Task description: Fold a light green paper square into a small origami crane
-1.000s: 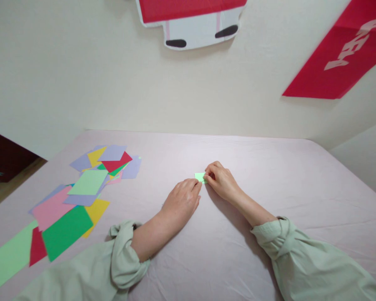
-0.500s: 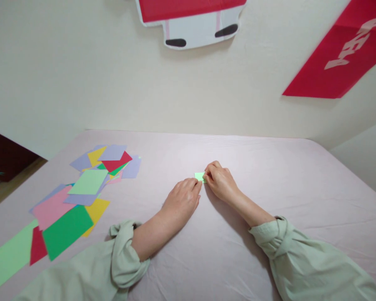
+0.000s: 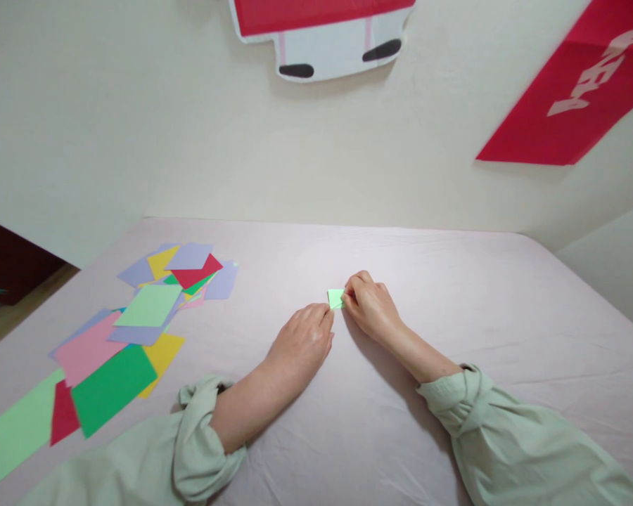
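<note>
A small light-green piece of folded paper [image 3: 335, 299] lies on the cloth-covered table, mostly uncovered on its left side. My right hand [image 3: 370, 303] pinches its right edge, thumb and fingertips closed and hiding that end. At the lower left corner of the paper, my left hand [image 3: 304, 336] has its fingers pressed together, with the fingertips touching the corner. Both wrists come out of rolled pale green sleeves.
Loose coloured sheets overlap at the left of the table, among them a dark green sheet [image 3: 114, 390], a pink sheet [image 3: 91, 349] and a purple sheet [image 3: 190, 256]. Behind the table [image 3: 454, 267] rises a pale wall [image 3: 190, 140] with a red banner [image 3: 553, 105].
My left hand has drawn back slightly to the left and toward me, uncovering more of the paper's lower edge. My right hand stays nearly where it was, still pinching.
</note>
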The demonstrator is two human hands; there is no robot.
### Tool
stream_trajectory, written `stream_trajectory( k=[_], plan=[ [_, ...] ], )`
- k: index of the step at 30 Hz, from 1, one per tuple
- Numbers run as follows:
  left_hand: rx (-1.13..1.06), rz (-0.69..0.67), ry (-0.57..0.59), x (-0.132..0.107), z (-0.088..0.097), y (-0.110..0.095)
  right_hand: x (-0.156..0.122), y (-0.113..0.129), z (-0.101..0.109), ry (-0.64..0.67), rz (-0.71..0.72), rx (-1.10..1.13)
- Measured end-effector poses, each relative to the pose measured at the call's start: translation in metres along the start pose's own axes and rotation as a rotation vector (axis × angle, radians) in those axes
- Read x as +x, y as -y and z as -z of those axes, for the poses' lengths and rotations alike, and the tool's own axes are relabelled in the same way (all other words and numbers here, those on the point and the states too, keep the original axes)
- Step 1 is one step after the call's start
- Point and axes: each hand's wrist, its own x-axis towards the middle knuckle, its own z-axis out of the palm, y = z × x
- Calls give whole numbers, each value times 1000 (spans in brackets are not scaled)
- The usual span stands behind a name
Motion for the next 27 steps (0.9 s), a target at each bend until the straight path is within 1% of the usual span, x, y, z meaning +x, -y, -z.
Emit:
stream_trajectory(
  k=[4, 9, 14, 27],
  plan=[
    [-45, -27, -64, -9, -4, 6, -1, 0, 1, -6, 0, 10],
    [-73, -36, -111, -8, -7, 10, -1, -2, -1, -18, 6, 9],
    [-71, -73, -113, -2, -8, 11, -1, -2, -2, -22, 7, 12],
    [-89, -61, -110, -1, -9, 10, -1, 1, -2, -23, 5, -10]
  ],
)
